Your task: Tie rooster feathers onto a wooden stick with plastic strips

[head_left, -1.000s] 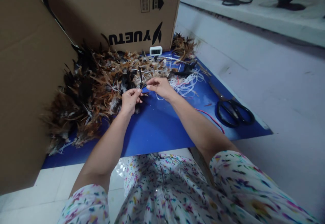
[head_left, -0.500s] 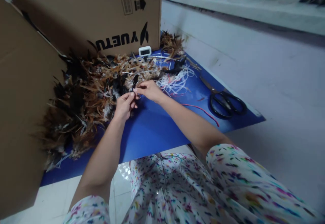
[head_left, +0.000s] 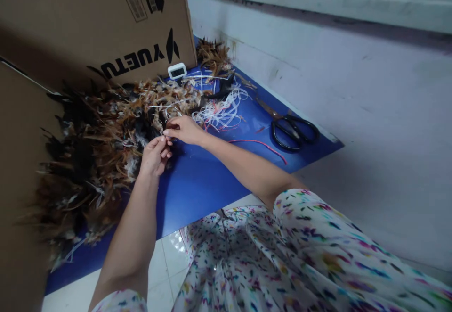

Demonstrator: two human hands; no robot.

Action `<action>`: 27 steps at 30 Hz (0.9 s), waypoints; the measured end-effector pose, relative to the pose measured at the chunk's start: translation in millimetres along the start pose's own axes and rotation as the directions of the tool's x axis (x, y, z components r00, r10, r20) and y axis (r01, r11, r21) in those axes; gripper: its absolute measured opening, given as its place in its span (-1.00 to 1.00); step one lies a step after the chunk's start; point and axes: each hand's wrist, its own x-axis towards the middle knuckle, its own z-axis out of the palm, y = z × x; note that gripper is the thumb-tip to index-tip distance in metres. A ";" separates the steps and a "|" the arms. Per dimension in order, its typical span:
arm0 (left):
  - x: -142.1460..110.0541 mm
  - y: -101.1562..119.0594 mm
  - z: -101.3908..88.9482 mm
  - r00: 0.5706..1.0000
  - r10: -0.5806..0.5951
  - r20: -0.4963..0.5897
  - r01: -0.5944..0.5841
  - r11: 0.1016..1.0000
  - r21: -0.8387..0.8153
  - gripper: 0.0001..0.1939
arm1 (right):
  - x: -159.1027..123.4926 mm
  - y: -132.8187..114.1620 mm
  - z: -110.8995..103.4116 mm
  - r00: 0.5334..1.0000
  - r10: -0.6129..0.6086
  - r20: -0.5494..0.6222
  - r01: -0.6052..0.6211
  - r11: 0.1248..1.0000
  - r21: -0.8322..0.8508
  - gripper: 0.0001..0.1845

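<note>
A heap of brown, black and white feathers point(head_left: 102, 137) lies on a blue sheet point(head_left: 201, 180) on the floor. My left hand point(head_left: 154, 154) is at the heap's right edge, fingers pinched together on something small I cannot make out. My right hand point(head_left: 184, 129) sits just above and right of it, fingers curled and pinched at the same spot, fingertips nearly touching the left hand's. A tangle of white strips point(head_left: 221, 109) lies just beyond my right hand.
Black scissors point(head_left: 291, 128) and a red cord point(head_left: 259, 144) lie on the sheet to the right. A small white timer point(head_left: 177, 70) stands before a cardboard box point(head_left: 106, 24). Another cardboard panel point(head_left: 17, 170) stands at left. A pale ledge point(head_left: 318, 48) rises on the right.
The view has swung so everything has slid left and down. My hands have come closer together, fingertips meeting at the feather heap's edge.
</note>
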 end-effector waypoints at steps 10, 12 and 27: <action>2.1 -10.8 -1.4 0.994 0.029 0.106 -0.026 0.999 -0.030 -0.60 | -42.4 -19.0 -101.5 0.985 -0.005 -0.171 -0.057 0.933 -0.355 -0.84; 5.6 -15.3 -4.0 0.995 0.038 0.097 -0.033 0.998 -0.049 -0.61 | -62.5 -12.0 -107.1 0.992 0.047 -0.121 -0.096 0.893 -0.440 -0.86; 14.4 -13.1 -11.3 0.981 0.118 -0.152 -0.138 0.982 -0.128 -0.76 | -33.6 15.2 -48.0 0.977 0.170 0.130 0.015 0.551 -0.834 -0.78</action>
